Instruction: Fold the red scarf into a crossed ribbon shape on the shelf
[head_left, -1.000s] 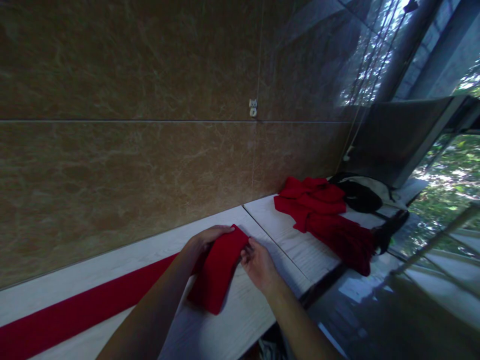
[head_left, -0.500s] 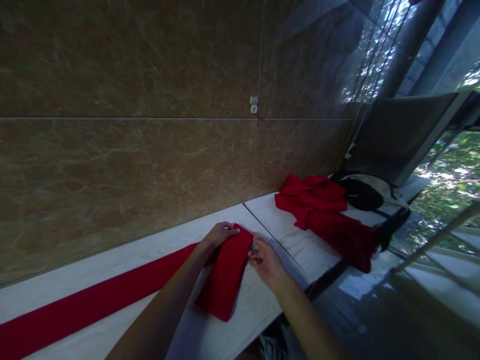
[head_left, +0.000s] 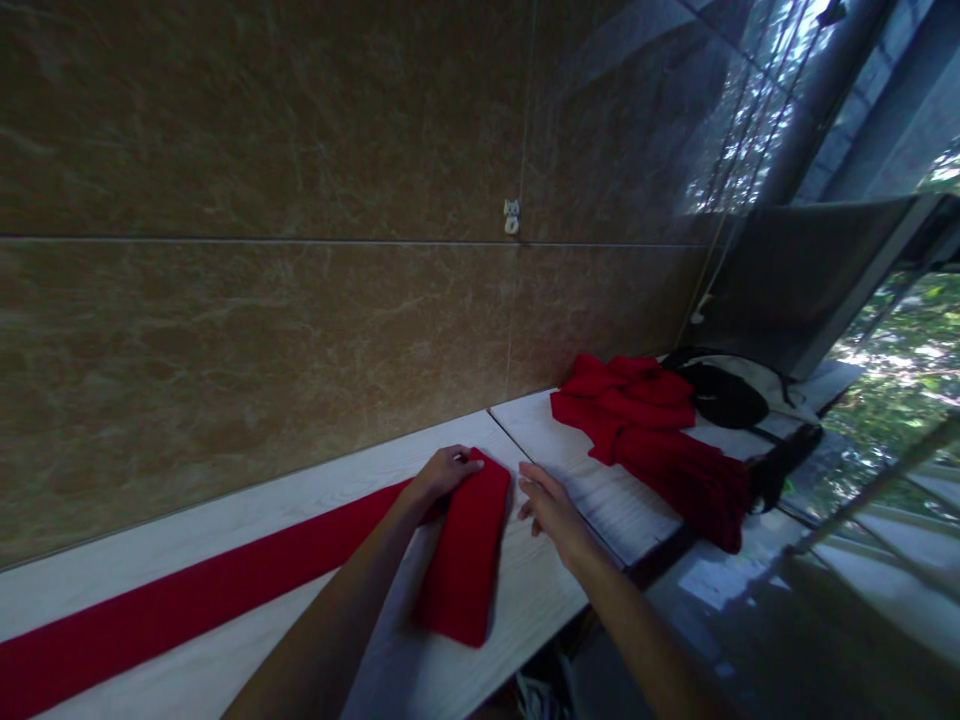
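Observation:
A long red scarf (head_left: 202,590) runs over the white table from the left edge of the view. At its right end a flat section (head_left: 469,560) is turned over and hangs toward the table's front edge. My left hand (head_left: 444,472) pinches the upper left corner of this turned section, thumb on top and fingers partly hidden. Just right of the section, my right hand (head_left: 551,508) is off the cloth, holding nothing, its fingers loosely bent and apart.
A rumpled pile of red cloth (head_left: 637,420) lies on the right part of the white table (head_left: 536,395), beside a black and white bag (head_left: 731,390). Behind rises a brown tiled wall (head_left: 300,330). A dark panel (head_left: 810,270) stands at the far right.
My right hand has let go of the scarf's right edge and moved slightly right. The turned section's lower end has swung a little right. My left hand keeps its pinch.

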